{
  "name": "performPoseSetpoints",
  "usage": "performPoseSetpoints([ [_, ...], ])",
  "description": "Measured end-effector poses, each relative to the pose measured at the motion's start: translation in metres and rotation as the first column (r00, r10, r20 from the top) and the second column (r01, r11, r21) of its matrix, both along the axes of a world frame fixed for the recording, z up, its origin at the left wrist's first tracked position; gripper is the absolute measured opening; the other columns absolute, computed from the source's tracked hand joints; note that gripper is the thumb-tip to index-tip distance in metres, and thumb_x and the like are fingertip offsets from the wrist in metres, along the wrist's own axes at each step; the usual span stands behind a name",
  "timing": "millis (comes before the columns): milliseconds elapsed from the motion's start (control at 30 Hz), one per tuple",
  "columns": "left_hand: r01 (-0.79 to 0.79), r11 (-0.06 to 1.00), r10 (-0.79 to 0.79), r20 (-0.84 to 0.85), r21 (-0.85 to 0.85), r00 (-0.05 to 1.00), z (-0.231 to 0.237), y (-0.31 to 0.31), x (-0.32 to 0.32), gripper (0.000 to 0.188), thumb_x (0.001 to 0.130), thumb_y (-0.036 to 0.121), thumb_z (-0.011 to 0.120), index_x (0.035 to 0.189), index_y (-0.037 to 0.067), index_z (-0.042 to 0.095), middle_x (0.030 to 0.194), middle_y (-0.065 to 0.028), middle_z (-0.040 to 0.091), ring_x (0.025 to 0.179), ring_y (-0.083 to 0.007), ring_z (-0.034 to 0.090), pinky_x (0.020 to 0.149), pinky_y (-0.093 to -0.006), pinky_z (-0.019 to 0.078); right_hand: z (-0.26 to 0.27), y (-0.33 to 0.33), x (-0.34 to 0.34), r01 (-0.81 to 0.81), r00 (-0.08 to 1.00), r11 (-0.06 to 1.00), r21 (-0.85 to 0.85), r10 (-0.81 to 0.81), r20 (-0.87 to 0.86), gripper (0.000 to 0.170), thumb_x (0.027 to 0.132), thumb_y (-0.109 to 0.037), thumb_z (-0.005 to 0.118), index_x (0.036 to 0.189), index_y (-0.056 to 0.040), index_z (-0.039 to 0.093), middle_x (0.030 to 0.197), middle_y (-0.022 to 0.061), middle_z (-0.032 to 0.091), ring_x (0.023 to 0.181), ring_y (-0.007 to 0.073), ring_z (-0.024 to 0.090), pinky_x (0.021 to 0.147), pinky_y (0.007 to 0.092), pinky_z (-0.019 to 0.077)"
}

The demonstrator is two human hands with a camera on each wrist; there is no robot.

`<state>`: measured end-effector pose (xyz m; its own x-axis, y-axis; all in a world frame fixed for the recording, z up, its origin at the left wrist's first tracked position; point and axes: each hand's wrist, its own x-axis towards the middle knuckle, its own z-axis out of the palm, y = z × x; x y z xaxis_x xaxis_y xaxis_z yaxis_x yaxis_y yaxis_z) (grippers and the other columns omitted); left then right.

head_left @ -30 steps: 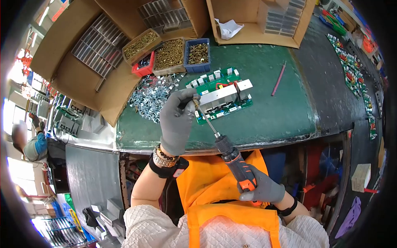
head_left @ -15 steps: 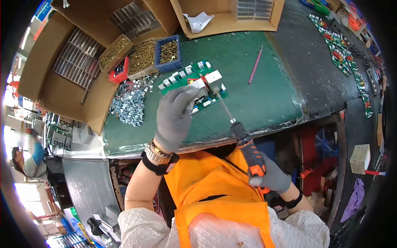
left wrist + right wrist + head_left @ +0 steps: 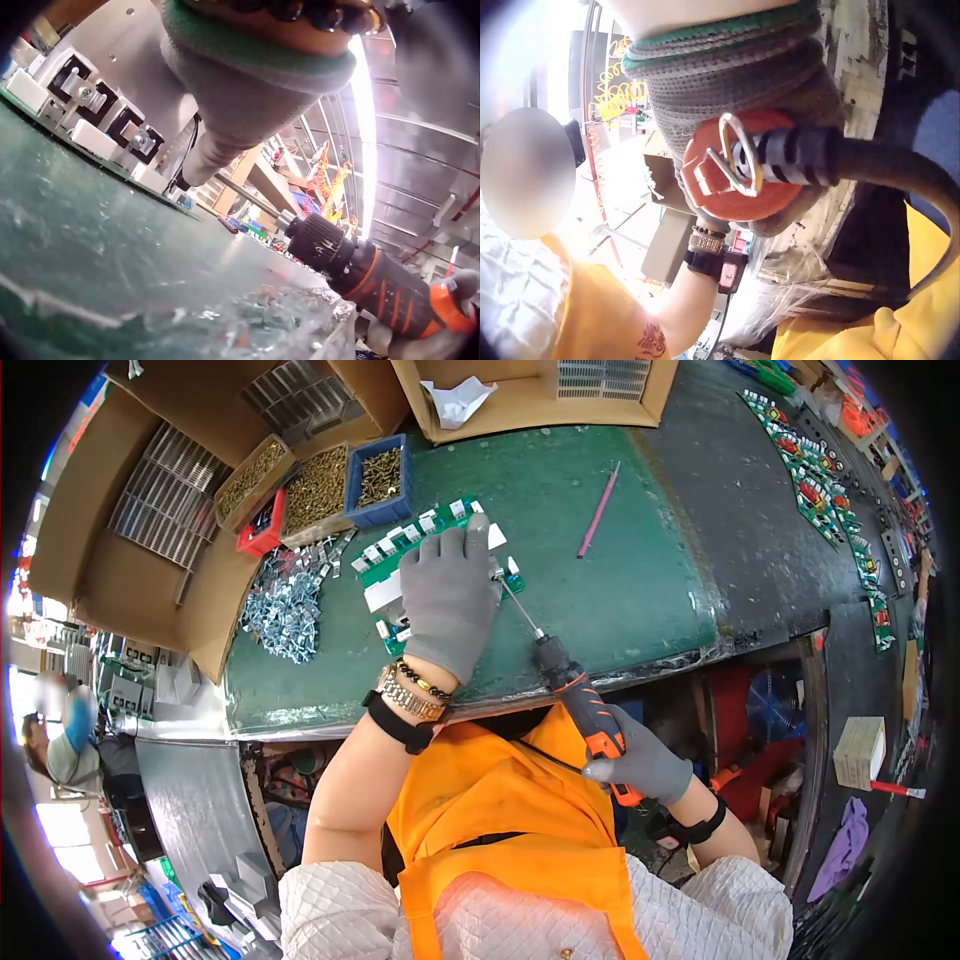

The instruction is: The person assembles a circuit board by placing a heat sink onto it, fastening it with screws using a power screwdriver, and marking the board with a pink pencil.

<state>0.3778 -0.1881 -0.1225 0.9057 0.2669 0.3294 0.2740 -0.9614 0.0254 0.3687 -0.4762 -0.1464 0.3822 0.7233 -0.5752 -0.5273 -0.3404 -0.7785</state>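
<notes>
Right hand [image 3: 650, 760] gripping a hefty-looking driver [image 3: 580, 705], left hand [image 3: 450, 598] covering a fragile-looking board [image 3: 388, 568], grip unclear; edge-holding is looking safest.

bit [image 3: 251, 196]: shiny mtl | driver [image 3: 583, 703]: matt plast. | heatsink [image 3: 135, 45]: smooth mtl | benchtop [image 3: 112, 232]: glossy, scuffed | carton [image 3: 125, 595]: matt cardbd

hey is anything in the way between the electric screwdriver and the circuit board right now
Nothing visible blocks it. The right hand holds the electric screwdriver, and its bit extends to the circuit board just beside the left hand, which covers much of the board. Whether the bit touches is hard to tell.
</notes>
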Motion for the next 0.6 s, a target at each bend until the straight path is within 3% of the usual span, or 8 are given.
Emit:
performPoseSetpoints([
  [167,-0.026,0.999,0.027,-0.056,0.030,0.998,0.004,-0.003,0.003,0.071,0.072,0.028,0.078,0.134,0.013,0.048,0.111,-0.0085,0.059,0.109,-0.0290,0.057,0.092,-0.0444,0.0432,-0.002,-0.001,-0.001,0.006,0.996,1.000,0.011,-0.005,-0.084,0.076,0.073,-0.014,0.080,0.136,-0.0034,0.038,0.089,0.0049,0.057,0.069,0.0117,0.060,0.058,0.0279,0.0500],
  [233,-0.029,0.997,0.032,-0.045,0.065,0.999,0.002,-0.003,0.004,0.068,0.072,0.028,0.078,0.132,0.012,0.049,0.110,-0.0091,0.059,0.107,-0.0290,0.057,0.090,-0.0442,0.0436,-0.001,-0.001,-0.003,0.012,0.968,0.995,0.097,0.013,-0.252,0.080,0.070,-0.024,0.081,0.136,-0.0072,0.039,0.084,0.0044,0.057,0.065,0.0143,0.059,0.057,0.0296,0.0510],
  [267,-0.028,0.998,0.031,-0.047,0.064,0.998,0.002,-0.003,0.004,0.068,0.072,0.028,0.078,0.132,0.012,0.049,0.110,-0.0091,0.059,0.107,-0.0290,0.057,0.090,-0.0442,0.0436,-0.002,0.000,-0.006,0.013,0.967,0.995,0.096,0.012,-0.255,0.080,0.070,-0.024,0.081,0.136,-0.0072,0.039,0.084,0.0044,0.057,0.065,0.0143,0.059,0.057,0.0296,0.0510],
  [333,-0.027,0.995,0.031,-0.045,0.094,0.999,0.000,-0.002,0.004,0.066,0.071,0.029,0.078,0.129,0.011,0.051,0.108,-0.0094,0.059,0.105,-0.0287,0.057,0.088,-0.0440,0.0440,-0.002,0.003,-0.014,0.102,0.855,0.961,0.257,0.048,-0.516,0.077,0.071,-0.026,0.079,0.135,-0.0089,0.039,0.085,0.0056,0.057,0.064,0.0155,0.059,0.056,0.0299,0.0513],
  [467,-0.005,0.993,0.005,0.003,0.118,1.000,-0.006,0.001,0.006,0.063,0.071,0.029,0.078,0.126,0.011,0.053,0.107,-0.0092,0.059,0.103,-0.0286,0.058,0.087,-0.0437,0.0442,-0.002,0.008,-0.019,0.039,0.905,0.987,0.157,0.031,-0.423,0.066,0.075,-0.020,0.075,0.131,-0.0103,0.041,0.086,0.0071,0.058,0.063,0.0161,0.061,0.055,0.0306,0.0532],
  [600,-0.009,0.993,0.008,0.009,0.118,1.000,-0.007,0.002,0.006,0.061,0.071,0.029,0.077,0.124,0.011,0.054,0.106,-0.0091,0.059,0.101,-0.0288,0.059,0.087,-0.0437,0.0443,-0.005,0.010,-0.022,0.063,0.895,0.982,0.177,0.023,-0.446,0.061,0.077,-0.019,0.074,0.129,-0.0103,0.042,0.086,0.0074,0.058,0.063,0.0162,0.062,0.055,0.0310,0.0540],
])
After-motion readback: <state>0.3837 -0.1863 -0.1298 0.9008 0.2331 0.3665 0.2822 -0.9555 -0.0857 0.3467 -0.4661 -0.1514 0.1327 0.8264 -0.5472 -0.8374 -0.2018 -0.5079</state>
